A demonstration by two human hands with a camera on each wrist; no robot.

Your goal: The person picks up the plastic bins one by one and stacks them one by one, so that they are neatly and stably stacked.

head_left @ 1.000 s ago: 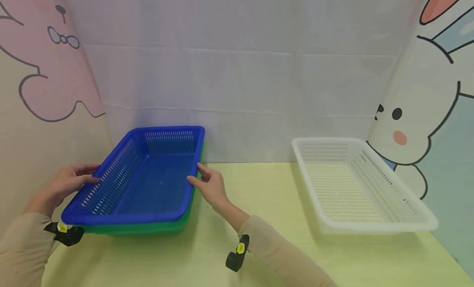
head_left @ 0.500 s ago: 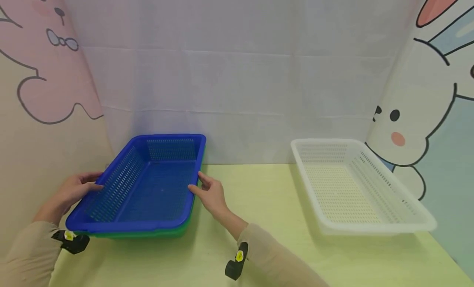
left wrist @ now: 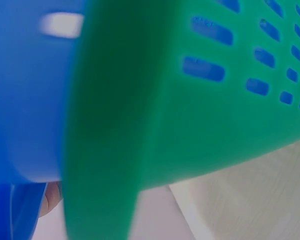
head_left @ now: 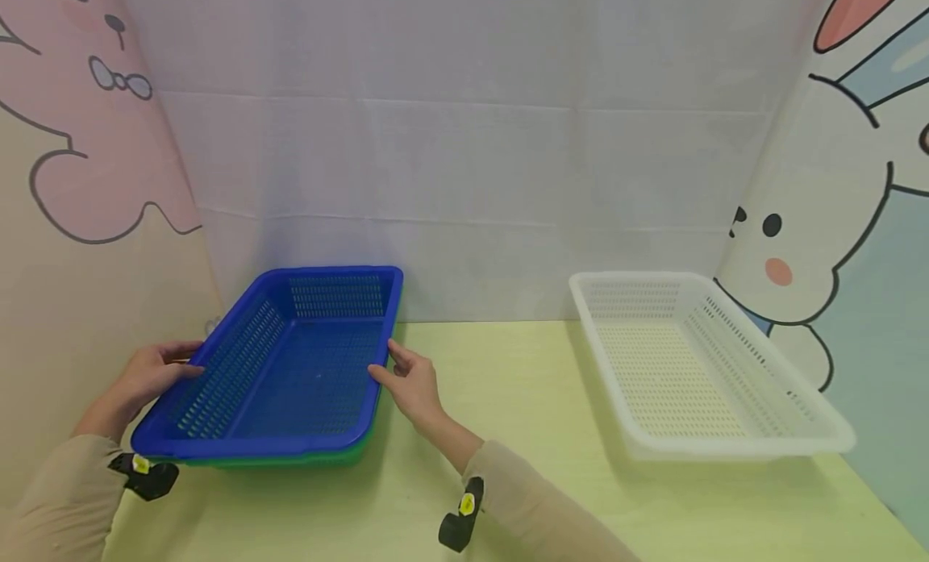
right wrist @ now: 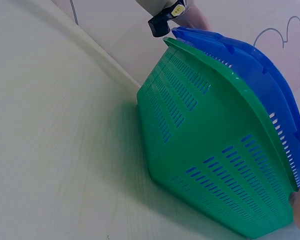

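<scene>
A blue plastic basket (head_left: 312, 376) with slotted sides sits nested inside a green basket (right wrist: 200, 115), whose front edge shows as a thin strip in the head view. On the blue basket's left rim, my left hand (head_left: 148, 375) grips with the thumb over the top. My right hand (head_left: 414, 387) pinches the right rim, thumb on top and fingers at the outer side. In the right wrist view a gap shows between the blue rim and the green rim. The green basket appears to rest on the table. Most of the fingers under the rims are hidden.
A white slotted basket (head_left: 671, 385) stands on the right of the pale yellow-green table (head_left: 508, 401). A white curtain (head_left: 464, 159) hangs behind, and printed cloth panels with cartoon animals close in both sides.
Both hands and the blue basket have come down and slightly toward me, so the blue basket sits deeper in the green one. The white basket has stayed put.
</scene>
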